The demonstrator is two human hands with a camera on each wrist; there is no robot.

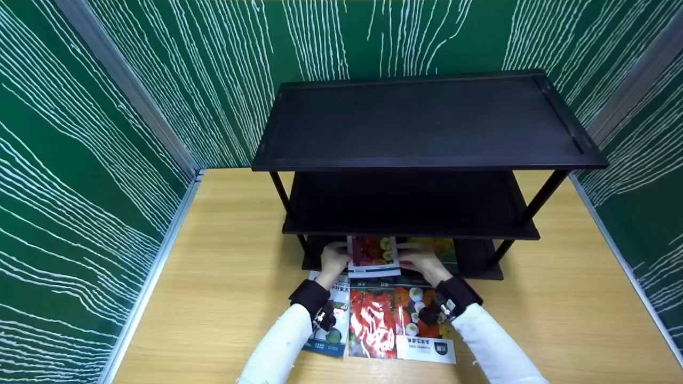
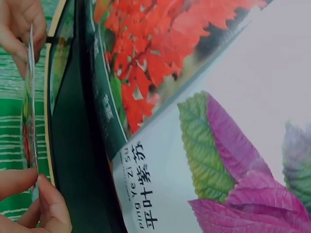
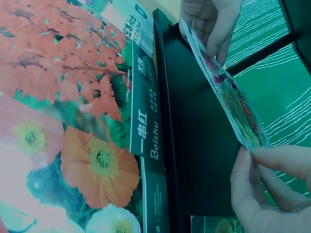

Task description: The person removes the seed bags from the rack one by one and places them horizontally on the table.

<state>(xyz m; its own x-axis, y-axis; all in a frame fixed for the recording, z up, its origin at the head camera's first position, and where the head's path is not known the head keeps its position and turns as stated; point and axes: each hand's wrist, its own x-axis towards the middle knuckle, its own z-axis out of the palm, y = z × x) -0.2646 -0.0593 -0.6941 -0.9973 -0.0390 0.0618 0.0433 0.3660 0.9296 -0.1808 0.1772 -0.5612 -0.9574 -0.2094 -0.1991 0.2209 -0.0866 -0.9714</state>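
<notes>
My left hand (image 1: pixel 334 260) and right hand (image 1: pixel 421 258) pinch opposite side edges of a flower seed packet (image 1: pixel 372 257), held at the front of the black rack's bottom shelf. Its picture shows red and yellow flowers. In the left wrist view the packet (image 2: pixel 30 116) appears nearly edge-on between thumb and fingers of both hands; the right wrist view shows the packet (image 3: pixel 233 97) tilted above the dark shelf. Behind my right hand another seed packet (image 1: pixel 447 250), yellow and green, lies on the bottom shelf, partly covered.
Below my wrists, three more seed packets lie on the wooden table: a purple-leaf perilla packet (image 1: pixel 336 306), a red-flower packet (image 1: pixel 372 325) and a poppy packet (image 1: pixel 421 349). Overhead are the rack's middle shelf (image 1: pixel 411 205) and top shelf (image 1: pixel 427 122). Green walls (image 1: pixel 80 186) enclose the table.
</notes>
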